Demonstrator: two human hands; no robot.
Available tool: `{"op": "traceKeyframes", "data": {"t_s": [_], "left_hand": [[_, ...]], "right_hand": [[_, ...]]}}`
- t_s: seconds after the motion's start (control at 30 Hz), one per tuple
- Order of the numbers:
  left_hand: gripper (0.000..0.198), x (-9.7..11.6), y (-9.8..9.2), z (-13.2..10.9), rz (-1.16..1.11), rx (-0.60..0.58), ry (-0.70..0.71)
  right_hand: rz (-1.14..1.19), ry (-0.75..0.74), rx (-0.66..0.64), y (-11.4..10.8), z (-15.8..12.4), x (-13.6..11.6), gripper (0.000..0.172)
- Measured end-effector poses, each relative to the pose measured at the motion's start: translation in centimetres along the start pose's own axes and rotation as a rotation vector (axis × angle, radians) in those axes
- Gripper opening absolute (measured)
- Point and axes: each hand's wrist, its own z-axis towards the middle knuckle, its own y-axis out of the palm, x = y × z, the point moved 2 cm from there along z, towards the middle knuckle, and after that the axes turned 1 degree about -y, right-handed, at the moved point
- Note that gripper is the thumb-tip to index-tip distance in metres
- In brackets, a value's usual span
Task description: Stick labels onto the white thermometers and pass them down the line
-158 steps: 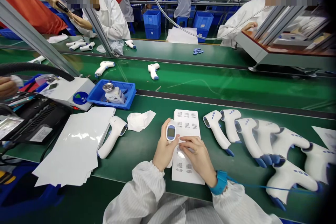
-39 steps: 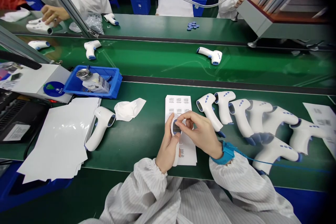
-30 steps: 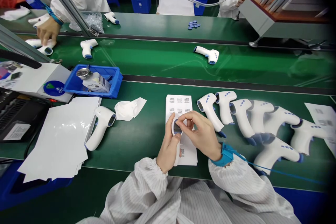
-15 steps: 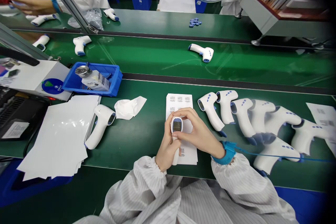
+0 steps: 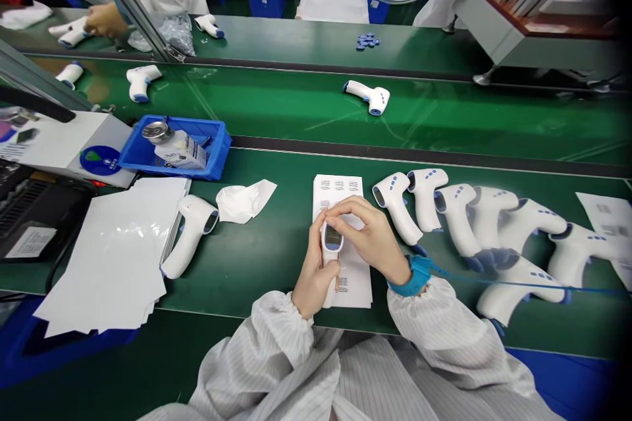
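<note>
One white infrared thermometer (image 5: 332, 243) with blue trim was held above a printed label sheet (image 5: 342, 191), over the middle of the green table (image 5: 269, 250). Its long axis was nearly upright in the view and slightly tilted, with the dark display end pointed away from the person and the handle pointed back toward the body. The two hands were brought close together on it. The handle was wrapped by the left hand (image 5: 315, 270), and the upper end was pinched from the right side by the bent fingers of the right hand (image 5: 368, 233). Both forearms were angled inward in white striped sleeves, and one blue wrist strap (image 5: 413, 275) was worn on the right wrist. Seven more thermometers were laid in a close group to the right of the sheet, and one thermometer (image 5: 190, 237) was lying to the left, beside one white cloth (image 5: 245, 200) and a stack of white sheets (image 5: 111, 256). Behind these, one blue tray (image 5: 172, 168) was placed with one bottle (image 5: 176, 151) lying inside. On the belt beyond, three thermometers were seen, and two others were being touched by a co-worker's hand (image 5: 105, 20) at the far left.
</note>
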Motion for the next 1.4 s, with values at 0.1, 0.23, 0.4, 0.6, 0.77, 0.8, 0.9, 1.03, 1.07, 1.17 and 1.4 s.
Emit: {"op": "traceKeyframes", "data": {"t_s": [0.1,0.23,0.4,0.6,0.77,0.8,0.9,1.03,1.07,1.17,1.4], "left_hand": [[0.082,0.0,0.1,0.0,-0.026,0.001,-0.023],[0.081,0.2,0.2,0.0,-0.005,0.005,0.01],[0.085,0.5,0.1,-0.6,0.103,-0.049,0.035],[0.088,1.2,0.3,-1.4,0.107,-0.095,-0.082],[0.092,2.8,1.1,-1.8,-0.047,-0.149,-0.135],[0.092,3.1,1.1,-1.8,-0.055,-0.138,-0.121],[0.09,3.9,0.8,-1.7,-0.029,-0.073,-0.054],[0.086,4.8,0.0,-1.5,0.074,0.005,0.037],[0.086,5.0,-0.1,-1.5,0.09,0.014,0.049],[0.088,5.3,-0.3,-1.6,0.097,0.015,0.033],[0.085,5.1,-0.6,-1.1,-0.189,0.089,0.001]], "right_hand": [[0.102,0.067,-0.126,-0.2,-0.7,0.0,0.018],[0.267,0.123,-0.269,-0.4,-1.7,-0.1,0.039],[0.28,0.127,-0.308,-0.5,-1.7,-0.5,0.039],[0.159,0.077,-0.12,-0.3,-1.2,-1.8,0.023],[0.226,0.098,-0.017,-0.6,-0.5,-2.4,0.016],[0.262,0.093,-0.039,-0.7,-0.4,-2.6,0.017],[0.297,0.028,-0.14,-0.9,-0.5,-3.4,0.018],[0.265,-0.007,-0.222,-0.9,-0.8,-4.2,0.051],[0.287,0.001,-0.236,-0.9,-0.7,-4.2,0.05],[0.351,0.034,-0.242,-1.1,-0.2,-4.1,0.041],[0.37,0.196,-0.033,-0.3,-0.6,-3.5,0.026]]}}
